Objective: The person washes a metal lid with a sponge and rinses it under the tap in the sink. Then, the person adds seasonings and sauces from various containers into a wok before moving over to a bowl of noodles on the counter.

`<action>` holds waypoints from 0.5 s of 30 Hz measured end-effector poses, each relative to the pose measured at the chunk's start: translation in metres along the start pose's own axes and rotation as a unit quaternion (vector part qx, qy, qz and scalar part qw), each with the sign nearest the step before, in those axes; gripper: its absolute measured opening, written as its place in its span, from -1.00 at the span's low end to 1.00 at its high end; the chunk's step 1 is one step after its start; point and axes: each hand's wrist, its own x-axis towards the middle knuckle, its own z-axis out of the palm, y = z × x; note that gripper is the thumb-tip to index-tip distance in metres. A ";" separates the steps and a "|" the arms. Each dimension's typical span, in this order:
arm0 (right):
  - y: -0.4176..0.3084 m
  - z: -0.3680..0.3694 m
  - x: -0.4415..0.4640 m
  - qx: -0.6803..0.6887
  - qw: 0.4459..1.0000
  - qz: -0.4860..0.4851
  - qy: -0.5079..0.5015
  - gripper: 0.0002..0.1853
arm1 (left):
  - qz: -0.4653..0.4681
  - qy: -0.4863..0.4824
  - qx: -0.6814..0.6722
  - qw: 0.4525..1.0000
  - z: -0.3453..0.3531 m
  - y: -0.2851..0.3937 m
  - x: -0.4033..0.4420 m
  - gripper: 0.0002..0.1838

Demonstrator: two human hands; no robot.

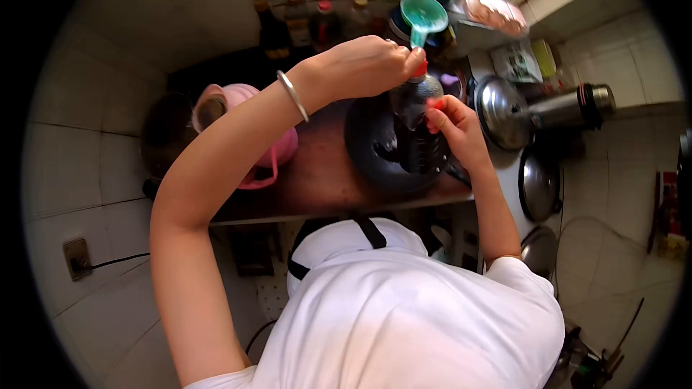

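Observation:
My left hand [382, 66], a bracelet on its wrist, is closed at the narrow stem of a green funnel [424, 13]. Just below its fingertips is the red neck ring of a dark plastic bottle [417, 97]; whether the stem sits inside the neck is hidden. My right hand [459, 126] is closed beside the bottle, with a small red bottle cap [435, 104] pinched between thumb and fingers. The bottle is upright in front of me, over a black pan [367, 148]; I cannot tell whether its base rests there.
A pink pitcher [285, 148] stands on the counter [321, 166] to the left. Several sauce bottles [272, 32] line the back. On the right are a metal lid [497, 112], a steel thermos [569, 109] and a tray of eggs [497, 13].

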 end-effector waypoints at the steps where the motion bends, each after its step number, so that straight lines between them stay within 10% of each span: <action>1: 0.006 -0.007 -0.014 0.000 1.000 0.004 0.018 -0.87 | 0.014 -0.005 -0.020 1.000 0.009 0.010 0.009 -0.73; 15: 0.028 -0.054 -0.143 -0.076 0.991 0.061 0.096 -0.88 | 0.220 -0.008 -0.161 0.962 0.038 0.097 0.116 -0.89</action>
